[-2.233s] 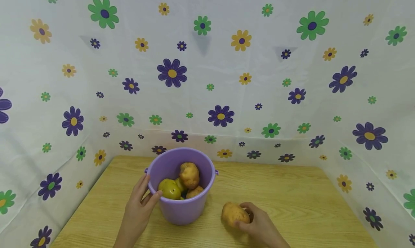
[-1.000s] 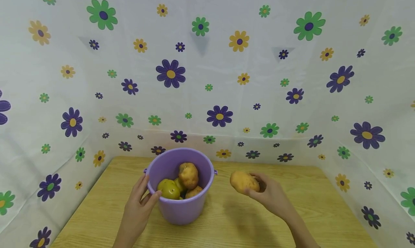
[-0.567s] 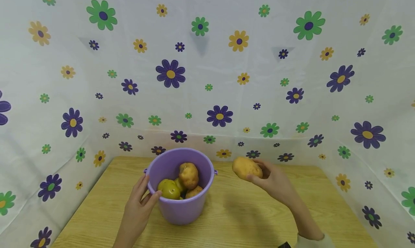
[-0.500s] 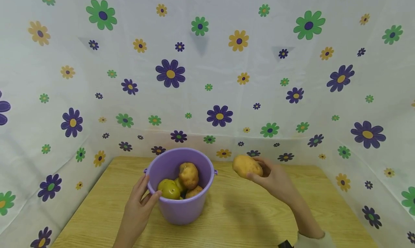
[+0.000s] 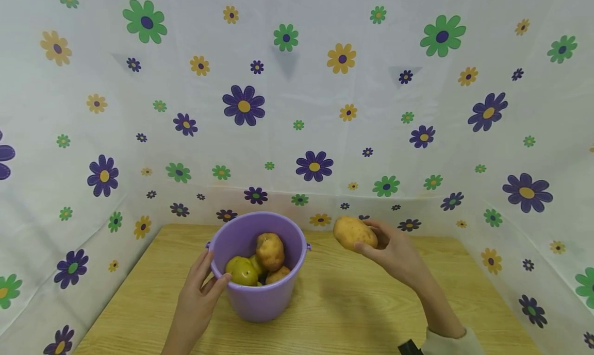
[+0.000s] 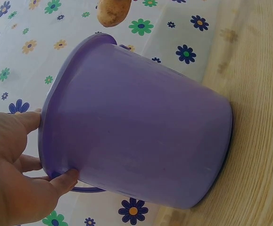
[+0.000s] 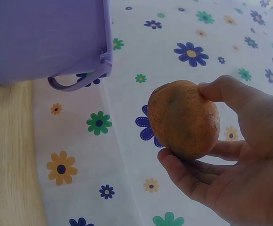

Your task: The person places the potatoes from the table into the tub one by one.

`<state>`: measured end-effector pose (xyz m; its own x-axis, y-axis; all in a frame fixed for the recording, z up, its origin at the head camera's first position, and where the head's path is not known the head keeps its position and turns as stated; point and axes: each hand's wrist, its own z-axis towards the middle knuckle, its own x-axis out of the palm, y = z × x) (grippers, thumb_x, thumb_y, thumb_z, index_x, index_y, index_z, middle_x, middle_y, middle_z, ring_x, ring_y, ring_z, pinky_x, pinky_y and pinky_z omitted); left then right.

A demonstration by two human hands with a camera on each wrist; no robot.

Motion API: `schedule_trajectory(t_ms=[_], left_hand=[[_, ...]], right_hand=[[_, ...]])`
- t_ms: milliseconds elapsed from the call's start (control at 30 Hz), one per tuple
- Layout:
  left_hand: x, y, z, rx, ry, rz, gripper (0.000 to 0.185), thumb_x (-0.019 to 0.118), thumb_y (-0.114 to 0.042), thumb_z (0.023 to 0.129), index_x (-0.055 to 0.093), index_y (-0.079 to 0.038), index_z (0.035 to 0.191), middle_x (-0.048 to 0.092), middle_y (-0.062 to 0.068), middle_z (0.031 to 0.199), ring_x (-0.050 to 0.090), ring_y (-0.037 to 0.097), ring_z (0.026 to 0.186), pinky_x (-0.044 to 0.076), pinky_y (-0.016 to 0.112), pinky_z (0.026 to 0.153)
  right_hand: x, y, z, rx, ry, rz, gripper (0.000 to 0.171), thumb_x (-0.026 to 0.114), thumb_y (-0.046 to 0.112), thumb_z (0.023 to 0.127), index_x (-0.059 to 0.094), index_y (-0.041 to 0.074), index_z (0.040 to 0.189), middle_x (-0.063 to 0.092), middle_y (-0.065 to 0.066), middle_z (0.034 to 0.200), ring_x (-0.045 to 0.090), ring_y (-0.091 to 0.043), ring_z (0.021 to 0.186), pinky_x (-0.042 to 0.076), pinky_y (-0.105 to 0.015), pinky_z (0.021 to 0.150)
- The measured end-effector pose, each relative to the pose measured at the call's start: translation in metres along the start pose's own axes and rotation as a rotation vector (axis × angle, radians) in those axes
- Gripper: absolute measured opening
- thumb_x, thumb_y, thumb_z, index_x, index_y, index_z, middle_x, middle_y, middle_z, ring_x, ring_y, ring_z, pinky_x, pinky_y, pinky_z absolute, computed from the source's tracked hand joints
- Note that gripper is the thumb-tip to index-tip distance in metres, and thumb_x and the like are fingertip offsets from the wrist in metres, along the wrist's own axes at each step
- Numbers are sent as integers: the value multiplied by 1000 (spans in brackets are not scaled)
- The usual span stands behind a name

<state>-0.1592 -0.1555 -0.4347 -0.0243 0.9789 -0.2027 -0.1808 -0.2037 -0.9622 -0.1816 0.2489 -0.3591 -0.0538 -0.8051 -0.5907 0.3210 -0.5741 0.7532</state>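
Note:
A purple plastic bucket (image 5: 260,298) stands on the wooden table (image 5: 352,314), holding potatoes (image 5: 271,251) and a yellow-green one (image 5: 242,271). My left hand (image 5: 199,288) grips its rim at the left side, thumb over the edge; in the left wrist view the fingers (image 6: 25,123) wrap the rim of the bucket (image 6: 141,132). My right hand (image 5: 394,252) holds a tan potato (image 5: 355,232) in the air, to the right of the bucket and above rim height. In the right wrist view the potato (image 7: 183,118) lies between thumb and fingers (image 7: 183,175), with the bucket (image 7: 46,37) beyond it.
White cloth with purple, green and yellow flowers (image 5: 315,165) walls the table on the back and both sides. The bucket's thin handle (image 7: 77,82) hangs at its side. Bare wood lies right and in front of the bucket.
My right hand lifted the tan potato off the table and carried it up and back, beside the bucket's rim. The left hand and bucket have not moved.

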Motion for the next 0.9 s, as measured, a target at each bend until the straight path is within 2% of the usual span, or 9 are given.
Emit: schedule_trajectory(t_ms=[400, 667, 900], left_hand=[[1, 1, 0, 17, -7, 9, 73, 66, -18, 104, 25, -1, 162, 11, 18, 170, 30, 43, 150, 41, 29, 113], [0, 2, 0, 14, -5, 2, 75, 67, -22, 103, 26, -1, 162, 10, 19, 170, 30, 43, 150, 41, 24, 111], [0, 2, 1, 10, -2, -5, 74, 66, -19, 104, 25, -1, 162, 10, 19, 170, 28, 43, 150, 40, 23, 111]], right_hand=[[5, 2, 3, -4, -1, -18, 62, 80, 29, 94, 56, -2, 141, 66, -25, 131, 71, -34, 109, 65, -39, 88], [19, 12, 9, -21, 7, 10, 61, 81, 27, 92, 58, -3, 140, 67, -24, 128, 72, -31, 106, 65, -36, 88], [34, 22, 15, -25, 38, 62, 61, 81, 29, 92, 58, 0, 140, 68, -22, 129, 72, -28, 106, 65, -35, 89]])
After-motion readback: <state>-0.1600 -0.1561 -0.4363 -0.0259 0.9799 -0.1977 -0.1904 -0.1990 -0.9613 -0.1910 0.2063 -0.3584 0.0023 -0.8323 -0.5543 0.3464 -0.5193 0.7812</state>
